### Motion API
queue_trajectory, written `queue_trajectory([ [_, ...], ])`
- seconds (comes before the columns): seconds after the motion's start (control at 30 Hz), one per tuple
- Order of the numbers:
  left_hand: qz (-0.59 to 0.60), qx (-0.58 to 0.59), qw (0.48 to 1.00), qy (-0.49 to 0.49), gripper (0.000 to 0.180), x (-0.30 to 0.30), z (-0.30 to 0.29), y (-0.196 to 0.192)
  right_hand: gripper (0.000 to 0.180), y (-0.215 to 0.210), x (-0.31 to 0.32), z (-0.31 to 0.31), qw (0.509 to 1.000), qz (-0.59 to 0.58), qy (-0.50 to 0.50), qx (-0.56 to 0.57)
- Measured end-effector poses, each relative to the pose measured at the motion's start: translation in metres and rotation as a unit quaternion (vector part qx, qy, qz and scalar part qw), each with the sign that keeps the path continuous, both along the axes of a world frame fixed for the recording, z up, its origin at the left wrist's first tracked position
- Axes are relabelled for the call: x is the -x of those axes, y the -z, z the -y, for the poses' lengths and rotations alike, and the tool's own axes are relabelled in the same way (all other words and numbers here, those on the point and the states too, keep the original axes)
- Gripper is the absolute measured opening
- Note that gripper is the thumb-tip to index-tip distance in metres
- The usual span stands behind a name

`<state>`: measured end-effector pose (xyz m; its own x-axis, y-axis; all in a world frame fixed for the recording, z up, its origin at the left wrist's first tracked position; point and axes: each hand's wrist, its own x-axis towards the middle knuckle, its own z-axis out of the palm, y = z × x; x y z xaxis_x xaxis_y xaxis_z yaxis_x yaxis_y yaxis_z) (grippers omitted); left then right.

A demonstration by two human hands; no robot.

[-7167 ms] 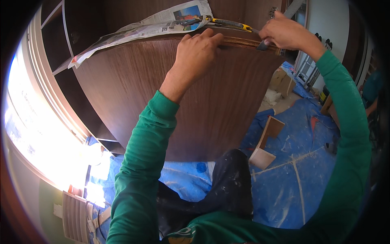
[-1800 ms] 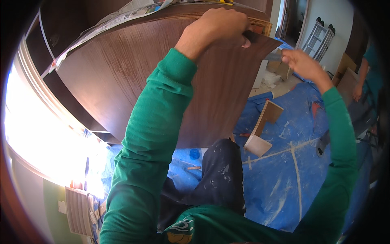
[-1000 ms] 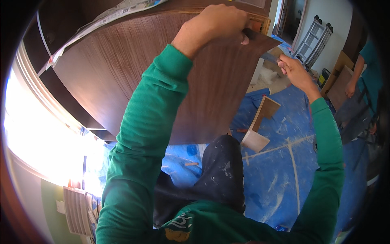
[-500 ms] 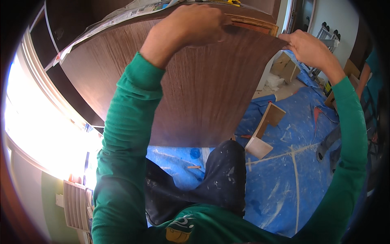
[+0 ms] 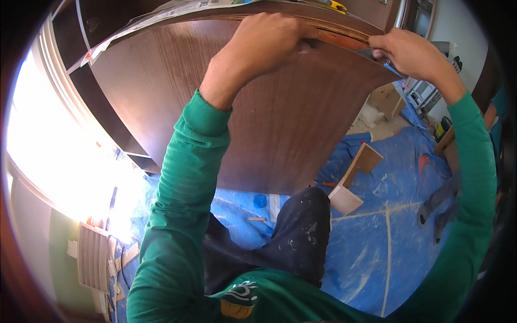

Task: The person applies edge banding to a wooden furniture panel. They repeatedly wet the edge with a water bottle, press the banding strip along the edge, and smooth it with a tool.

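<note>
A large brown wood-grain sheet (image 5: 269, 118) stands upright against the front of a brown counter. My left hand (image 5: 272, 43) is closed at the sheet's top edge, its fingertips mostly hidden. At the upper right, my right hand (image 5: 412, 51) has curled fingers and a thumb at the top edge, near the sheet's outward-bending corner. Between my hands, a reddish-orange strip (image 5: 344, 40) shows along the counter edge, above the sheet. The sheet's lower end reaches down close to my knee.
Blue plastic sheeting (image 5: 361, 258) covers the floor, with an L-shaped wooden piece (image 5: 353, 169) on it. Newspaper (image 5: 183, 12) and a yellow tool (image 5: 334, 5) lie on the counter. A person's leg (image 5: 431, 207) is at the right. A bright window (image 5: 59, 145) is at the left.
The sheet's top edge sits lower beside the counter edge, so more of the reddish-orange strip shows. Its right corner now bends outward below my right hand. My view has shifted slightly.
</note>
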<state>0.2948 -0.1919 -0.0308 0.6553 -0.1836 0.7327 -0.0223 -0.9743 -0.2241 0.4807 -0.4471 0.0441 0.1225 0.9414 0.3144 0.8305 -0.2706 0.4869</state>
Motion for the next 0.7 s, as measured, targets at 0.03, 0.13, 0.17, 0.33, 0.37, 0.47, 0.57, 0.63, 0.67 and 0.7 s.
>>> queue_trajectory([
  [0.03,-0.007,-0.001,1.000,0.003,0.023,0.002,0.000,-0.001,0.008,0.000,-0.004,0.006,0.999,0.038,-0.031,-0.008],
  [0.13,-0.005,-0.008,1.000,0.013,0.023,-0.001,-0.002,-0.001,0.005,-0.018,-0.001,0.022,0.996,0.090,-0.008,0.013],
  [0.17,0.001,-0.011,1.000,0.014,0.023,-0.003,-0.005,-0.001,0.007,-0.021,0.000,0.023,0.997,0.076,0.001,0.008],
  [0.33,0.030,-0.021,0.999,0.032,0.025,-0.001,-0.005,0.006,0.019,-0.005,0.024,-0.024,0.994,0.044,-0.077,-0.057],
  [0.37,0.031,-0.021,0.999,0.029,0.026,0.004,-0.003,0.004,0.026,0.001,0.025,-0.035,0.991,0.038,-0.112,-0.063],
  [0.47,-0.004,-0.009,0.998,0.055,0.031,-0.005,-0.004,-0.005,0.053,0.007,0.018,-0.056,0.980,0.008,-0.199,-0.026],
  [0.57,0.041,-0.014,0.999,0.030,0.021,-0.001,-0.010,0.008,0.074,-0.002,0.032,-0.050,0.988,-0.056,-0.143,0.028],
  [0.63,0.054,-0.031,0.996,0.060,0.021,-0.014,-0.010,0.010,0.075,-0.006,0.019,-0.025,0.989,-0.047,-0.132,0.046],
  [0.67,0.061,-0.044,0.994,0.074,0.022,-0.020,-0.012,0.009,0.072,-0.002,0.006,-0.009,0.988,0.006,-0.145,0.046],
  [0.7,0.067,-0.034,0.995,0.067,0.020,-0.017,-0.010,0.010,0.070,-0.001,0.012,-0.007,0.993,-0.009,-0.113,0.045],
])
